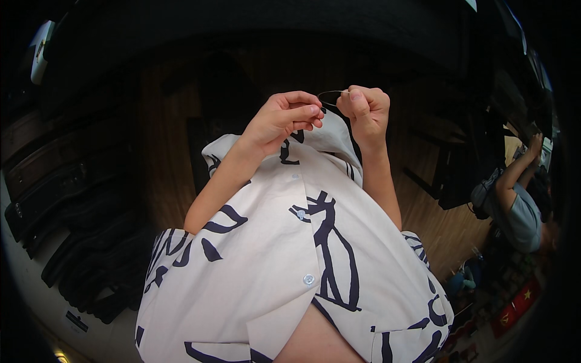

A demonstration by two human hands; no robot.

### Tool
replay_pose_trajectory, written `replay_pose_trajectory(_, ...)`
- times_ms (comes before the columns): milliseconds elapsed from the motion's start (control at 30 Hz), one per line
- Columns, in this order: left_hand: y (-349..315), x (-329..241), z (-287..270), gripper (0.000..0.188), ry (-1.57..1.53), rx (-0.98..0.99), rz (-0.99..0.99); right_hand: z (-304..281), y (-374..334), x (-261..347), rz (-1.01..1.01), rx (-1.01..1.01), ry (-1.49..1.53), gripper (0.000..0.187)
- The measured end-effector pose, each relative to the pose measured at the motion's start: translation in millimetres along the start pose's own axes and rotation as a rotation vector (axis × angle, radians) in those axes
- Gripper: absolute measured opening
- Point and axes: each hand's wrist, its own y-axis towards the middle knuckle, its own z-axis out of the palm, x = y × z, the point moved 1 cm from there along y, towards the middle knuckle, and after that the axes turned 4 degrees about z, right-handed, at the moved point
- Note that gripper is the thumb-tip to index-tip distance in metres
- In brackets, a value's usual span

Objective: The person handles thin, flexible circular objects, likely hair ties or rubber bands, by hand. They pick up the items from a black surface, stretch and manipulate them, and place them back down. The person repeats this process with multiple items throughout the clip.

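Observation:
A thin, pale wire (333, 91) bends in a narrow loop between my hands, above my lap. My right hand (368, 112) is closed in a fist around one side of it, thumb laid on top. On the other side, the curled fingers and thumb of my left hand (284, 120) pinch together where the loop meets the fingertips. The wire's ends are hidden or too fine to make out. Below both hands spreads my white shirt (266, 242) with dark line drawings.
A dark surface (260, 27) stretches across the far side. Several dark cases (91, 248) line the left. Wooden floor (163, 151) shows around me. At the right, a person (520, 212) in a light blue top has a forearm raised. A red flag (515, 307) hangs at the lower right.

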Motion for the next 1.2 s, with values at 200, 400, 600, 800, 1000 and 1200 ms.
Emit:
replay_pose_trajectory(200, -1.9, -10.3, 2.4, 0.014, 0.310, -0.050, 0.271, 2.2, 2.9, 9.5, 0.110, -0.013, 0.244, 0.047)
replay_pose_trajectory(400, -0.5, -4.8, 6.9, 0.011, 0.449, -0.149, 0.427, 4.0, 3.0, 5.7, 0.238, -0.021, 0.472, 0.048)
replay_pose_trajectory(600, -2.6, -5.0, 9.7, 0.011, 0.442, -0.136, 0.489, 5.3, 1.0, 0.4, 0.376, -0.079, 0.706, 0.047)
replay_pose_trajectory(800, -1.6, -4.0, 9.0, 0.011, 0.561, -0.127, 0.572, 8.9, 2.4, 3.2, 0.353, -0.080, 0.662, 0.046)
replay_pose_trajectory(1000, -6.9, -8.2, 16.8, 0.011, 0.536, -0.102, 0.515, 9.3, 1.8, 0.9, 0.341, -0.120, 0.634, 0.046)
replay_pose_trajectory(1200, -5.2, -9.0, 15.7, 0.014, 0.567, -0.112, 0.445, 13.5, 1.3, 0.9, 0.279, -0.096, 0.524, 0.046)
